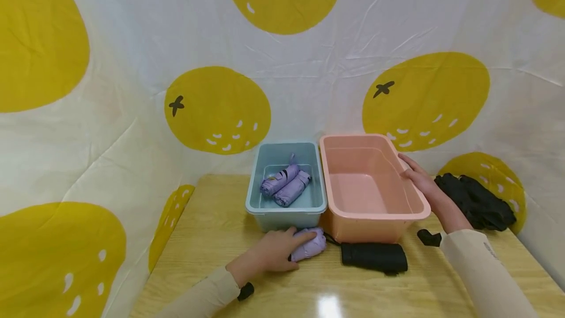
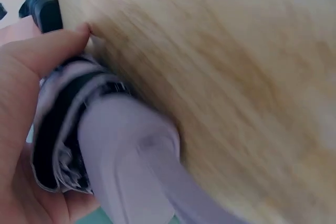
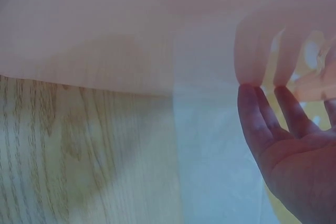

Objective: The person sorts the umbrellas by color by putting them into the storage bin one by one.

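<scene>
My left hand (image 1: 275, 251) grips a purple folded umbrella (image 1: 311, 244) on the table in front of the blue bin (image 1: 287, 220). In the left wrist view, the thumb and fingers curve round the umbrella's black-banded end, and a purple strap (image 2: 184, 187) trails from it. Two more purple folded umbrellas (image 1: 293, 188) lie side by side inside the blue bin. With fingertips on its outer wall, my right hand (image 1: 421, 180) touches the right side of the pink bin (image 1: 375, 229). The right wrist view shows its fingers (image 3: 252, 114) extended against that wall.
A black folded umbrella (image 1: 374, 257) lies in front of the pink bin. Crumpled black fabric (image 1: 476, 202) sits at the table's right edge. The wooden table (image 1: 212, 220) is bordered behind by a white cloth (image 1: 304, 97) with yellow fruit prints.
</scene>
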A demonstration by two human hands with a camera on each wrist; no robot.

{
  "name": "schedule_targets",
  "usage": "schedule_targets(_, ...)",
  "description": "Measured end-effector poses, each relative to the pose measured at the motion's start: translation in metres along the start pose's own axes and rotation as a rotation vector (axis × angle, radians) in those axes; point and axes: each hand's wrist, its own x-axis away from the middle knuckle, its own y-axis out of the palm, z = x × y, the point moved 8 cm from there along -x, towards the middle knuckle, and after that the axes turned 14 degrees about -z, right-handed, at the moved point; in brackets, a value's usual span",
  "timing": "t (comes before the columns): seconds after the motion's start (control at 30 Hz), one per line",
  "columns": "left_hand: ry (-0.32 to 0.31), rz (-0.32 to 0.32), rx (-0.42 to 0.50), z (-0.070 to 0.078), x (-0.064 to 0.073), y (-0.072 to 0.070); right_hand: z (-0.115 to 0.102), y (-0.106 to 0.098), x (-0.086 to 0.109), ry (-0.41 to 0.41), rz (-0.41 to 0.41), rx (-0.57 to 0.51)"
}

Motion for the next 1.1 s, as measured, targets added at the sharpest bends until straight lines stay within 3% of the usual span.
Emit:
schedule_targets(0.37,0.028,0.011,-0.053,0.005,0.001,0.0,-0.002,0.004,0.001,0.034,0.003,0.013)
schedule_targets(0.57,0.061,0.026,-0.036,0.008,0.009,-0.011,0.003,-0.002,0.001,0.047,0.02,0.0)
schedule_targets(0.83,0.125,0.144,-0.161,0.027,0.034,-0.045,0.002,-0.002,0.001,0.04,0.019,-0.008)
schedule_targets(1.1,0.152,0.318,-0.114,0.039,0.066,-0.091,-0.001,-0.001,0.003,0.036,0.013,-0.012)
